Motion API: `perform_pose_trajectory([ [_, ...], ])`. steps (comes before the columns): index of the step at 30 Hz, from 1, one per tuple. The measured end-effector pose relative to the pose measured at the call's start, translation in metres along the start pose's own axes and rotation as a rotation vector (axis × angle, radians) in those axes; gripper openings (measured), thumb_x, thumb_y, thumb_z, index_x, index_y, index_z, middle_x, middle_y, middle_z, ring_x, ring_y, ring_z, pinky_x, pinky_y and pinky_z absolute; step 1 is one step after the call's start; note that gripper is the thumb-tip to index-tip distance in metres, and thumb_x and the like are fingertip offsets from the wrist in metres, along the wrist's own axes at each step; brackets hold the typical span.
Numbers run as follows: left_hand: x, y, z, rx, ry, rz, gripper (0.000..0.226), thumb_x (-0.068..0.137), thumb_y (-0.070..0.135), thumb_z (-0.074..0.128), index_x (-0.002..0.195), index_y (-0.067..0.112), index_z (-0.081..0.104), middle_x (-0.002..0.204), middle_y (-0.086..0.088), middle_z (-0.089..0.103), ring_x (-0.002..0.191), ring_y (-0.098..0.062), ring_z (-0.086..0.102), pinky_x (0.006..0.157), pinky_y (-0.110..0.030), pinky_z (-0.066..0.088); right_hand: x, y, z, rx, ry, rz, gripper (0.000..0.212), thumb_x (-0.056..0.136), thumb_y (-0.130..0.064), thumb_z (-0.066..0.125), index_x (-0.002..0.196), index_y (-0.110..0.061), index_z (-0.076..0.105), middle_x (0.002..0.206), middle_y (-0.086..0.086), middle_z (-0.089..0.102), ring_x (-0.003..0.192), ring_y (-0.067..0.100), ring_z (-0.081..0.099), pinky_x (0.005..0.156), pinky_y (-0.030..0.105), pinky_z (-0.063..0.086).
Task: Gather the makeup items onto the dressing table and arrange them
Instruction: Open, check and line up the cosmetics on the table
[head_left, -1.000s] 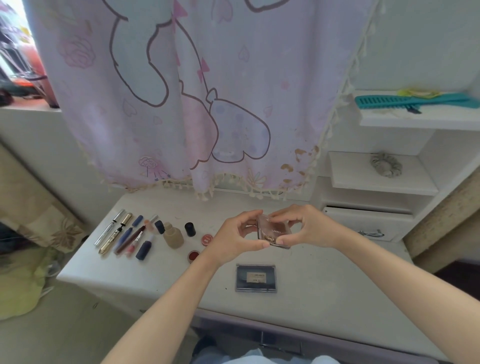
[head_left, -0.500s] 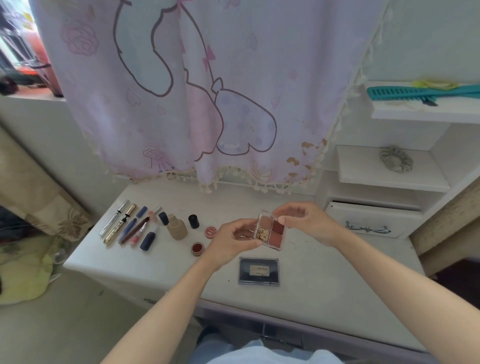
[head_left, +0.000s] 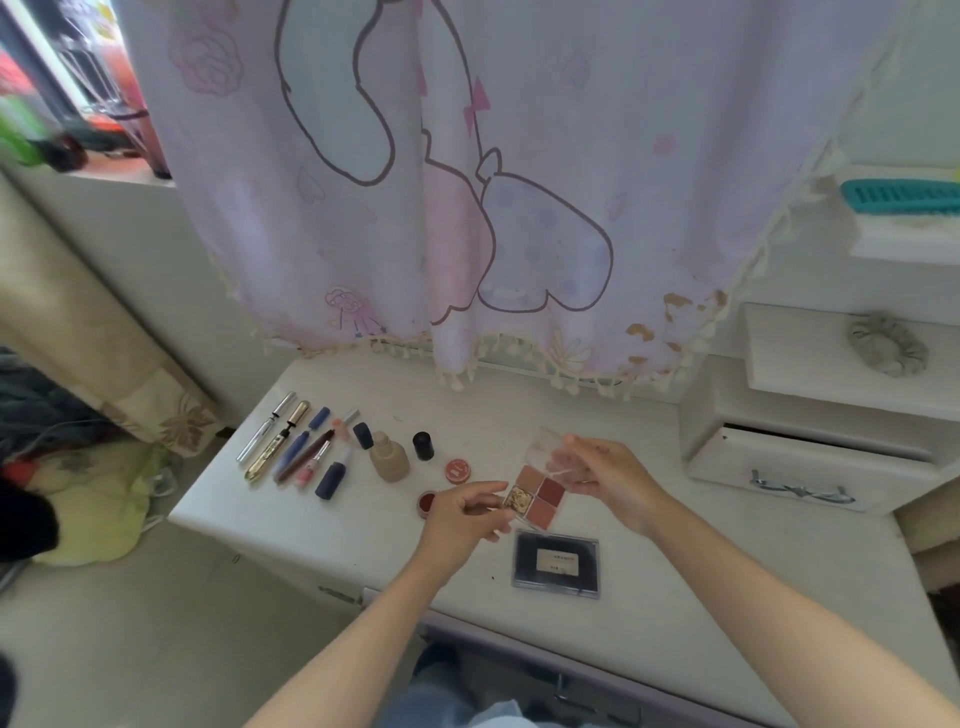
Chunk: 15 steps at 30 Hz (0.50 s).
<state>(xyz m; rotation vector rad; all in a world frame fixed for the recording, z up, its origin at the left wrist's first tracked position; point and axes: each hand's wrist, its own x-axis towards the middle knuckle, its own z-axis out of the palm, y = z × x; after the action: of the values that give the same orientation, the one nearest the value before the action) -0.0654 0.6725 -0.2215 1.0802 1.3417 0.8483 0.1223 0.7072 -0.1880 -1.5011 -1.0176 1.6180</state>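
Left hand (head_left: 462, 512) grip pinched on base edge of eyeshadow palette (head_left: 535, 496); right hand (head_left: 608, 475) grip closed on its clear lid (head_left: 545, 447), swung open. Palette held just above tabletop (head_left: 363, 545), near dark compact (head_left: 556, 559). Judged light, rigid, slick plastic; pans and hinge fragile, so hold by base edges. Lid points away; long axis runs near-to-far, slightly tilted.

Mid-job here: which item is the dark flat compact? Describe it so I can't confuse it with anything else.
On the white dressing table, look at the near edge, just below the two hands. The dark flat compact lies there alone, shut, navy and rectangular with a pale label in its middle, unlike the open four-pan palette held above it.
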Motion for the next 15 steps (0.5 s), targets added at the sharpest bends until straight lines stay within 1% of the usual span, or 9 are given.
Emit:
perform_pose_trajectory([
  [4,0.014,-0.009,0.0,0.055,0.057,-0.064,0.034,0.078,-0.007,0.064,0.111,-0.001,0.06,0.073,-0.001,0.064,0.043,0.0,0.058,0.043,-0.014,0.045,0.024,0.013,0.013,0.061,0.086,0.075,0.025,0.093,-0.031,0.048,0.082,-0.012,0.06,0.086,0.007,0.063,0.078,0.02,0.061,0.072,0.026,0.049],
  [8,0.035,-0.017,0.001,0.164,0.061,-0.094,0.034,0.078,-0.005,0.064,0.111,-0.002,0.06,0.068,0.0,0.057,0.041,0.003,0.053,0.042,-0.012,0.041,0.048,0.024,0.021,0.072,0.162,0.139,0.032,0.094,-0.033,0.045,0.076,-0.01,0.059,0.079,0.007,0.061,0.074,0.019,0.058,0.071,0.026,0.048],
  [10,0.046,-0.02,0.001,0.232,0.06,-0.102,0.031,0.078,-0.003,0.065,0.109,-0.001,0.062,0.066,0.001,0.054,0.049,0.0,0.052,0.049,-0.015,0.041,0.058,0.028,0.023,0.068,0.17,0.16,0.033,0.095,-0.033,0.044,0.076,-0.011,0.058,0.078,0.007,0.061,0.074,0.019,0.058,0.072,0.026,0.048],
  [12,0.055,-0.025,0.002,0.303,0.055,-0.107,0.027,0.077,0.0,0.065,0.104,0.003,0.064,0.068,0.003,0.053,0.064,-0.013,0.052,0.059,-0.021,0.04,0.068,0.031,0.025,0.052,0.178,0.177,0.033,0.095,-0.032,0.043,0.075,-0.01,0.058,0.078,0.007,0.06,0.074,0.019,0.058,0.072,0.025,0.048],
  [13,0.058,-0.027,0.004,0.35,0.05,-0.111,0.025,0.077,0.001,0.065,0.101,0.006,0.065,0.07,0.003,0.054,0.069,-0.016,0.052,0.062,-0.022,0.04,0.073,0.032,0.026,0.041,0.187,0.186,0.033,0.095,-0.032,0.043,0.074,-0.01,0.057,0.078,0.007,0.06,0.073,0.018,0.057,0.07,0.025,0.048],
  [15,0.063,-0.033,0.007,0.441,0.048,-0.121,0.021,0.075,0.003,0.063,0.095,0.01,0.065,0.075,0.0,0.059,0.075,-0.017,0.054,0.066,-0.025,0.04,0.083,0.035,0.031,0.015,0.2,0.204,0.033,0.095,-0.031,0.043,0.079,-0.007,0.058,0.081,0.007,0.059,0.07,0.013,0.056,0.065,0.021,0.046],
])
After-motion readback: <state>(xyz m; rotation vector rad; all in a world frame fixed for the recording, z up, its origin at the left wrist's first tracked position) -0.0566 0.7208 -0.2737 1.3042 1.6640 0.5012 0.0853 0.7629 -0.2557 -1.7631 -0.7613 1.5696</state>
